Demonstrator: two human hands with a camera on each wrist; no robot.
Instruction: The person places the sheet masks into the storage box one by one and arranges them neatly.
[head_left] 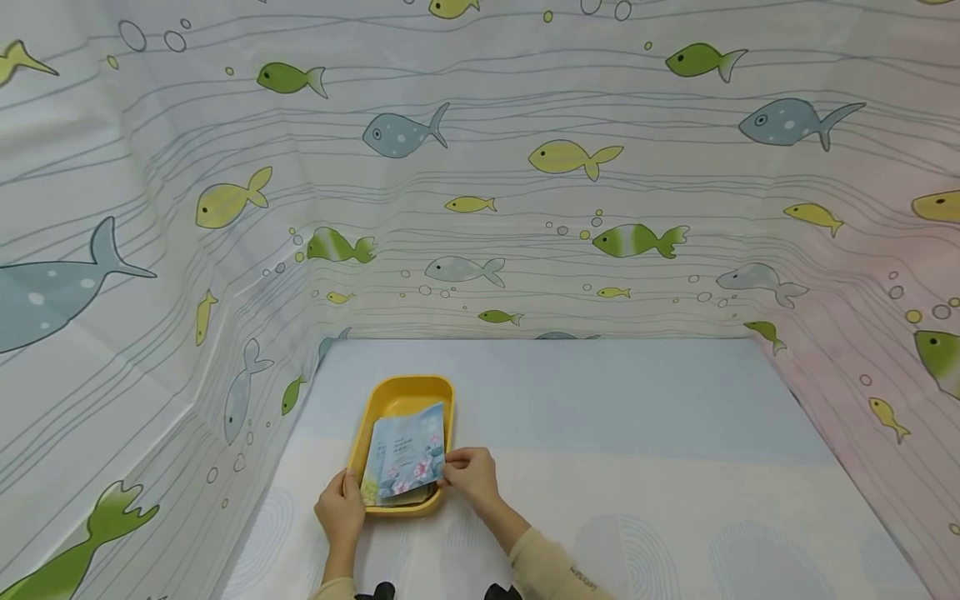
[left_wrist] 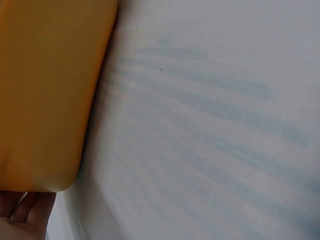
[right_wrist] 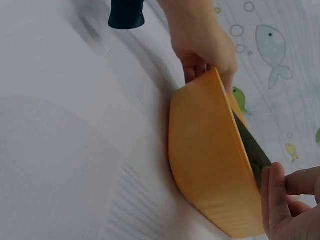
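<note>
A yellow plastic tray (head_left: 411, 384) with raised sides stands on the left part of the table. Inside it lie light blue packets printed with pink flowers; the top packet (head_left: 412, 450) is tilted, its right side raised near the rim. My right hand (head_left: 472, 475) pinches this packet's right edge between thumb and fingers. My left hand (head_left: 341, 507) grips the tray's rim at the near left corner, thumb on top and fingers beneath. In the right wrist view the left hand (right_wrist: 205, 42) holds the far end of the tray (right_wrist: 210, 135). Lower packets are partly covered.
The pale table (head_left: 637, 417) carries faint grey-blue patterns. Fish-printed sheeting (head_left: 540, 250) walls it at the back, left and right. Two dark rounded objects (head_left: 385, 591) show at the bottom edge, in front of the person.
</note>
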